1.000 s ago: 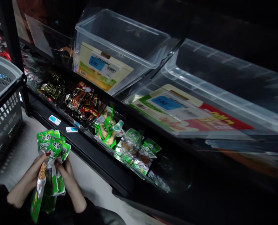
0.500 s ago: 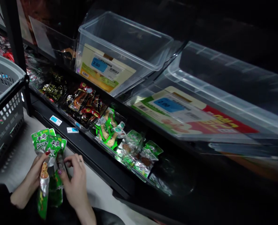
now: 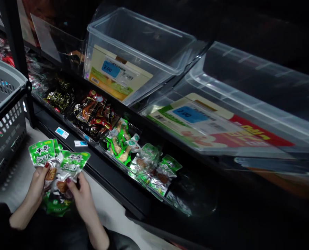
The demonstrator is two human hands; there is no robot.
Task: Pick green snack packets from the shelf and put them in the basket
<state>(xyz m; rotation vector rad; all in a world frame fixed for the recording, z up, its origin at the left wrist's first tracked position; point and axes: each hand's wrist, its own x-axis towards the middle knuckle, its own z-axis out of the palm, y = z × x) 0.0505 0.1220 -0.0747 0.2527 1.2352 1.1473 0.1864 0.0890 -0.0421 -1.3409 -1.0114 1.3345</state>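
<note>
My left hand (image 3: pixel 39 182) pinches a green and silver snack packet (image 3: pixel 43 152), its thumb across the front. Another packet edge shows behind that one. Closed on a second snack packet (image 3: pixel 72 163) of the same kind is my right hand (image 3: pixel 81 194), thumb on the silver part by a brown picture. Below the two hands hang the dark green lower ends of packets, partly in shadow, and how many there are I cannot tell. Similar green and silver packets (image 3: pixel 167 170) lie in a clear tray on the low black shelf to the right.
A grey shopping basket (image 3: pixel 7 135) stands at the left. Dark red snack packets (image 3: pixel 94 113) and black-gold ones (image 3: pixel 60 99) lie along the shelf. Two clear plastic bins (image 3: pixel 141 48) with blue price tags sit above. A black upright post (image 3: pixel 15 38) rises beside the basket.
My right hand has closed on a packet, where its fingers were loosely bent beside the bunch. The packets have spread apart, one tilting to the right, and now face me.
</note>
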